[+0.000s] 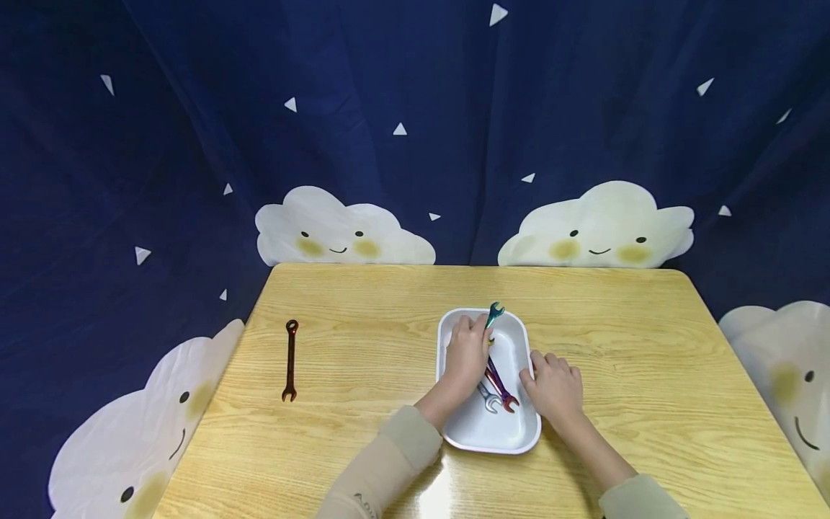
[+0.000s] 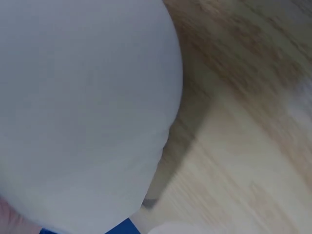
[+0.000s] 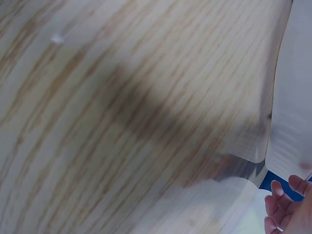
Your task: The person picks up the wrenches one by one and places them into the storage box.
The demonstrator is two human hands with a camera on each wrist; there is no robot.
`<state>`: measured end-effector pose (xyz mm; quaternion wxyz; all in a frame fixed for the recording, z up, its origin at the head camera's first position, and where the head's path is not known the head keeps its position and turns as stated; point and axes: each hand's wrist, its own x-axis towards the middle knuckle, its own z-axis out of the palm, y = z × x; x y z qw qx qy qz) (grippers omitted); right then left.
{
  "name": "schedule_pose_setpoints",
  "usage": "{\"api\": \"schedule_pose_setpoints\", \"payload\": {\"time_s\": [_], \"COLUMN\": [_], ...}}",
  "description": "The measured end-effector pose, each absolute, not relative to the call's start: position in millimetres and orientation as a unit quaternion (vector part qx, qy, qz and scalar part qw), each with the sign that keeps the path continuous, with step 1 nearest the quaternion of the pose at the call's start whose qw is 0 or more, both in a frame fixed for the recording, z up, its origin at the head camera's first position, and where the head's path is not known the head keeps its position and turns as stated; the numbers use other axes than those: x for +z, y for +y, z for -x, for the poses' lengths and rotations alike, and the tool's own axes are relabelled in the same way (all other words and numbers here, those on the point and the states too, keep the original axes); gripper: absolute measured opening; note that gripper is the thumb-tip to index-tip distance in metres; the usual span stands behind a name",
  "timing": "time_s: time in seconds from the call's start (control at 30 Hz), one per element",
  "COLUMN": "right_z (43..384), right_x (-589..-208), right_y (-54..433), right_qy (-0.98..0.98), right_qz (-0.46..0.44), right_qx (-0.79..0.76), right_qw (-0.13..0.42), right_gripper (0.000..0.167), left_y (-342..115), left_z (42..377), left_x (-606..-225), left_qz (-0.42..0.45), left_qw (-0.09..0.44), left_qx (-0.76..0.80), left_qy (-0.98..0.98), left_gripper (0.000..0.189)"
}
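Observation:
My left hand (image 1: 465,353) reaches over the white tray (image 1: 489,437) and grips a green combination wrench (image 1: 496,311), whose open end sticks up past the fingers. Under that hand, inside the tray, lie a purple-and-red wrench (image 1: 498,378) and a silver wrench (image 1: 490,398), partly overlapping. A bit of yellow shows beside the fingers; the hand hides the rest. At the tray's right side rests my right hand (image 1: 556,386), thumb at the rim, other fingers loosely bent. The right wrist view shows those fingers (image 3: 280,207) near the tray wall (image 3: 295,97), holding nothing.
A dark red wrench (image 1: 290,360) lies lengthwise on the left of the wooden table (image 1: 363,324). Behind the table hangs a dark blue curtain (image 1: 324,144) with white clouds. A large pale rounded surface (image 2: 83,107) fills much of the left wrist view.

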<state>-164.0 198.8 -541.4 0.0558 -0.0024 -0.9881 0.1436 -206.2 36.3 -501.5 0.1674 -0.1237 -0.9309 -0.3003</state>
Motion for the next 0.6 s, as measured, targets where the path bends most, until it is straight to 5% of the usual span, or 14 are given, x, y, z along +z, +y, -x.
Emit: {"api": "schedule_pose_setpoints", "payload": {"time_s": [0.6], "right_z": [163.8], "right_x": [-538.6], "right_y": [197.2], "right_qy": [-0.988], "right_qz": [0.002], "right_qx": [0.146], "right_qw": [0.052], "right_gripper": [0.033], "left_y": [46.7], "left_z": [202.3], "left_x": [-526.6], "left_qz": [0.155], "left_qw": [0.186], "left_qx": [-0.215], "left_qy": [-0.946], "left_gripper": [0.023]}}
